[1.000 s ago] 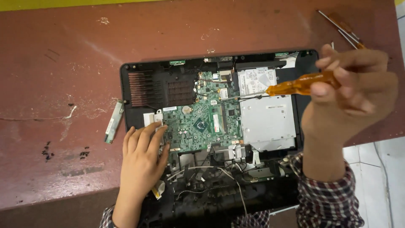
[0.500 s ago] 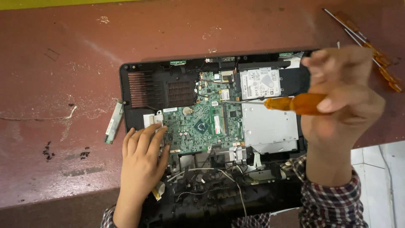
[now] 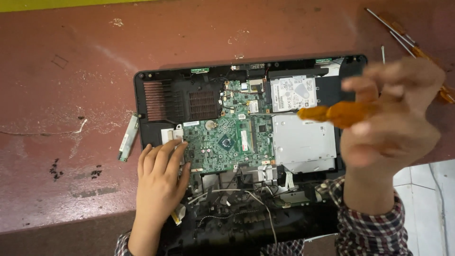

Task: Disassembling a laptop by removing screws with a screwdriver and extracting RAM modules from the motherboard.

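Observation:
An opened black laptop base (image 3: 156,80) lies on a reddish-brown table (image 3: 71,71). Inside sit a green circuit board (image 3: 227,142), a copper heat sink (image 3: 189,102), a hard drive (image 3: 294,92) and a silver optical drive (image 3: 303,144). My left hand (image 3: 159,182) rests flat on the board's left edge, fingers spread, holding nothing. My right hand (image 3: 395,116) is raised above the laptop's right side, blurred, closed on an orange-handled screwdriver (image 3: 334,114) whose handle points left over the drives.
A small narrow green circuit strip (image 3: 128,137) lies on the table left of the laptop. Two more orange-handled screwdrivers (image 3: 407,40) lie at the top right. Loose cables (image 3: 237,199) trail over the laptop's near part. The table edge and white floor tiles (image 3: 426,189) show at lower right.
My right hand has lifted and pulled the screwdriver back from the board toward the right; it now sits higher and blurred. My left hand has stayed on the board.

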